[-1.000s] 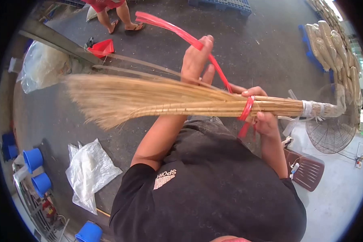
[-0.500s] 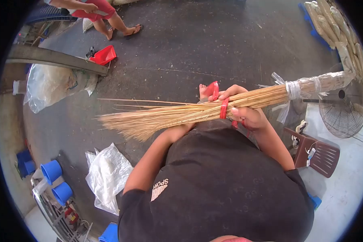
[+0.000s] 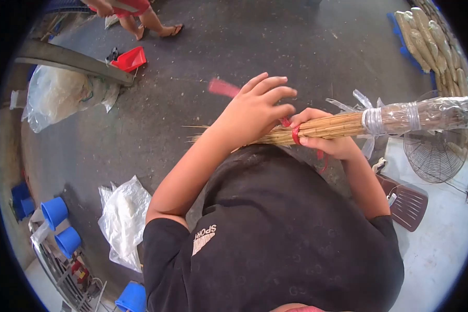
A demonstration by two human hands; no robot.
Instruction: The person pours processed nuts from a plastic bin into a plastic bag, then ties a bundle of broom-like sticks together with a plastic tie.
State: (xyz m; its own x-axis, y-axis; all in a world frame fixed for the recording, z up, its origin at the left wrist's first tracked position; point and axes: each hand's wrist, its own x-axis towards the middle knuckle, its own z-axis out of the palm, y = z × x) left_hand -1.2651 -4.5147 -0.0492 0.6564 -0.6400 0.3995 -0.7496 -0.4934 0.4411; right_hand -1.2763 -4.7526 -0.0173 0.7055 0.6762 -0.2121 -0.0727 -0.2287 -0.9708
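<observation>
A broom point(image 3: 333, 125) made of straw-coloured stalks lies crosswise in front of my black shirt, its clear-plastic-wrapped end point(image 3: 442, 113) to the right. My right hand point(image 3: 330, 145) is wrapped round the stalks from below, thumb beside a red plastic ribbon point(image 3: 296, 134) that circles them. Over the bristle side, my left hand point(image 3: 257, 112) shows its back, upper fingers spread and bent. The ribbon runs under its index finger, and a loose, blurred end sticks out past its far side. My left thumb is hidden. The left forearm covers most of the bristles.
Wrapped bundles point(image 3: 426, 44) are stacked at the upper right. A fan point(image 3: 434, 156) and a brown plastic stool point(image 3: 408, 203) stand at right. On the left are a plastic sheet point(image 3: 125, 218), blue buckets point(image 3: 54, 212) and a red dustpan point(image 3: 130, 60). Another person point(image 3: 151, 21) stands at the top.
My left hand has come from beneath the bristles up over them, taking the ribbon with it. The broom has shifted slightly right, and my right hand still grips it.
</observation>
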